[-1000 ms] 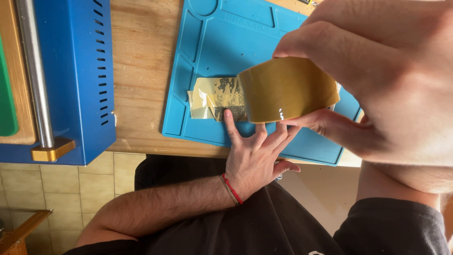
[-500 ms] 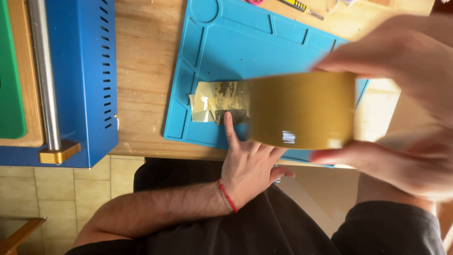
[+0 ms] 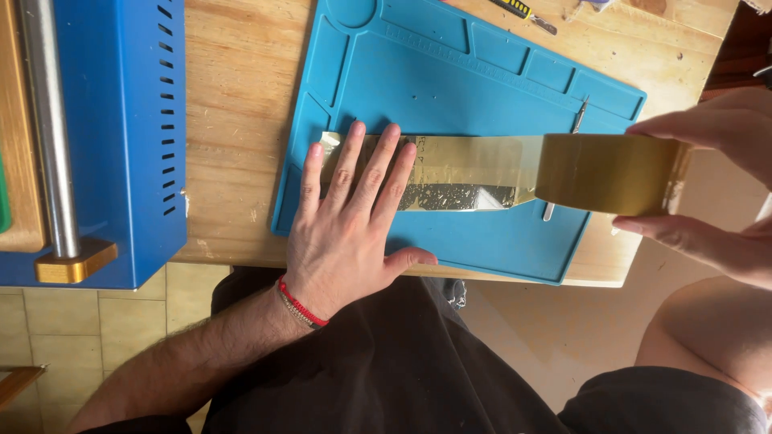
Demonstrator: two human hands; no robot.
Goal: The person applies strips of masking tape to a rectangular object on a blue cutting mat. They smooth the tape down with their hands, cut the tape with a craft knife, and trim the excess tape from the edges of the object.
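Where the near edge of the wooden bench (image 3: 241, 88) meets the person's lap, the left hand (image 3: 346, 229) lies flat, palm down, fingers spread, with a red cord bracelet (image 3: 301, 304) at the wrist. The heel of the hand overhangs the near edge of the blue work mat (image 3: 450, 76); the fingers press the free end of a tape strip (image 3: 458, 173) onto the mat's left part. The strip is translucent and yellowish, with a darker speckled band along its near side, and runs rightward across the mat to the tape roll (image 3: 611, 173).

The right hand (image 3: 716, 193) holds the brown roll off the mat's right edge, thumb on the near side and fingers on the far side, clamped around its rim. The roll is raised above the bench's right edge.

A thin metal tool (image 3: 581, 116) lies on the mat behind the roll, partly hidden by it. The mat has moulded compartments along its far edge. At the bench's left end stands a blue metal housing (image 3: 121, 137) with a row of vent slots, carrying a steel rod (image 3: 48, 120) and a brass-coloured block (image 3: 76, 261). A yellow-and-black screwdriver (image 3: 523, 12) lies at the far edge.
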